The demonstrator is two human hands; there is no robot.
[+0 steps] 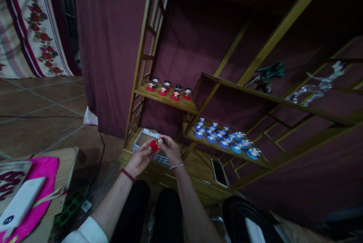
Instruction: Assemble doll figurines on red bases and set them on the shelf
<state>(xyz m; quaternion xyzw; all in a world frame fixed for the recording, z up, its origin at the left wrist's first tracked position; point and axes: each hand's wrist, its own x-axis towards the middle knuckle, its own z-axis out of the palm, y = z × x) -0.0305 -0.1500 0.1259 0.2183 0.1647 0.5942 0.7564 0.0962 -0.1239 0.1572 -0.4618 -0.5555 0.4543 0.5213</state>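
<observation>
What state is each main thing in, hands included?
Held figurine: tilted
Left hand: closed on its red base
Right hand: closed on its upper part
White box: open
Red-based figurines: upright, on a shelf
Blue-based figurines: upright, on a shelf
Phone: flat, screen dark

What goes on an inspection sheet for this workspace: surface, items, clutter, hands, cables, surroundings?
Surface: wooden shelves; open box and phone on the lower board.
Items: red disc and figurine in hand, joined or not unclear; more figurines stand on two shelves.
Clutter: white device on pink cloth, far left.
Hands: left hand grips the red disc, right hand the figurine.
Cables: dark cable on the floor, left.
Surroundings: maroon curtain, tiled floor.
</observation>
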